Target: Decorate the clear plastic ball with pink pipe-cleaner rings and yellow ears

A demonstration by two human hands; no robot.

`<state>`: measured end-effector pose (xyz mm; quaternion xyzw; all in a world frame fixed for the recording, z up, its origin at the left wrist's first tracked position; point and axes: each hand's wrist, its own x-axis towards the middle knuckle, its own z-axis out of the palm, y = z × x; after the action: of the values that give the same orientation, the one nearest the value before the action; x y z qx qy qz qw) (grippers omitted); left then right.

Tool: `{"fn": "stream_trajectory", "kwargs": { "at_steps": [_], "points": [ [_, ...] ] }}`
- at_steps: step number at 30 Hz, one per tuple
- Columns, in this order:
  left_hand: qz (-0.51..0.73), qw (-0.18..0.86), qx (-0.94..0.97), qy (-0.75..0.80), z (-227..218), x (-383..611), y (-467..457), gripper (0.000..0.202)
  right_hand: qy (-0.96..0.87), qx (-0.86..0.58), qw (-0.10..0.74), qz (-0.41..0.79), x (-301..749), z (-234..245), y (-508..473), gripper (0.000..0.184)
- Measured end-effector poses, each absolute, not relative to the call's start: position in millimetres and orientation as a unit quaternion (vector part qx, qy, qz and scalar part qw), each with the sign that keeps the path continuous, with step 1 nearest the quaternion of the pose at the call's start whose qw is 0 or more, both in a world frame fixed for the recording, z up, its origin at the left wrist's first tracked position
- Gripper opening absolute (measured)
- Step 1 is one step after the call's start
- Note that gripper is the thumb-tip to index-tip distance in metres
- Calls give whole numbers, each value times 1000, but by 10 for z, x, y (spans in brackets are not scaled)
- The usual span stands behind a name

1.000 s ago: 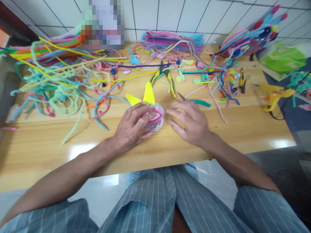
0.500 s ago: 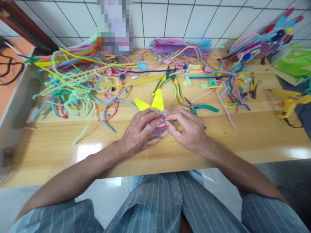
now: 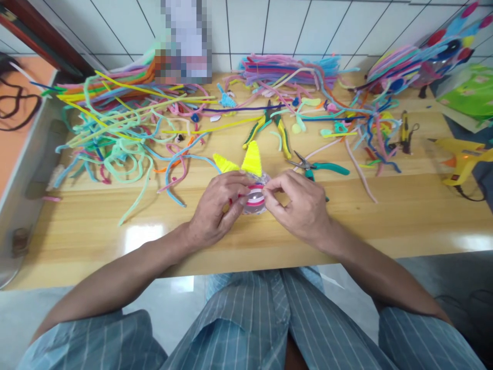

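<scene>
Between my hands, near the table's front edge, is a round, clear plastic cup-like piece (image 3: 254, 208) with a pink pipe cleaner (image 3: 254, 203) curved around its opening. My left hand (image 3: 221, 203) grips the left side of that pink strand, thumb and fingers closed, and a bit of pink shows between the fingers. At the right side, my right hand (image 3: 296, 205) pinches the strand against the rim with thumb and forefinger. Two pointed yellow pipe-cleaner pieces, a left one (image 3: 224, 164) and a right one (image 3: 252, 159), stand up just behind the cup-like piece.
Teal-handled pliers (image 3: 323, 167) lie right of my hands, with yellow-green pliers (image 3: 269, 128) behind. Tangled pipe cleaners (image 3: 123, 154) cover the left side; bundles (image 3: 288, 69) line the wall. A yellow glue gun (image 3: 462, 159) rests at far right, near a small cutter (image 3: 404, 131).
My left fingers have drawn back to the left, so more of the pink ring and the opening shows. My right hand keeps its pinch. The view has shifted slightly.
</scene>
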<state>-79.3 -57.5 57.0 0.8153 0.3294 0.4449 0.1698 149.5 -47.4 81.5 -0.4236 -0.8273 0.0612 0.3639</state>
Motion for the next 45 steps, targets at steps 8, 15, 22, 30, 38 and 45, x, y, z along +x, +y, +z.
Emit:
{"fn": "stream_trajectory", "kwargs": {
  "at_steps": [8, 15, 22, 30, 38, 45],
  "points": [
    [411, 109, 847, 319, 527, -832, -572, 29, -828, -421, 371, 18, 1474, 800, -487, 16],
    [419, 101, 842, 326, 559, -804, -565, 28, -831, -378, 405, 51, 1540, 769, -510, 13],
    [416, 83, 846, 322, 585, -804, -555, 27, -828, -360, 424, 69, 1621, 699, -522, 28],
    [417, 85, 844, 326, 570, -807, -561, 29, -835, -349, 419, 74, 1605, 722, -536, 25],
    [410, 83, 843, 338, 592, -803, -574, 28, -851, -333, 406, 25, 1625, 669, -553, 30],
    [415, 88, 838, 344, 572, -797, -589, 26, -852, -333, 404, -16, 1595, 661, -574, 27]
  ]
}}
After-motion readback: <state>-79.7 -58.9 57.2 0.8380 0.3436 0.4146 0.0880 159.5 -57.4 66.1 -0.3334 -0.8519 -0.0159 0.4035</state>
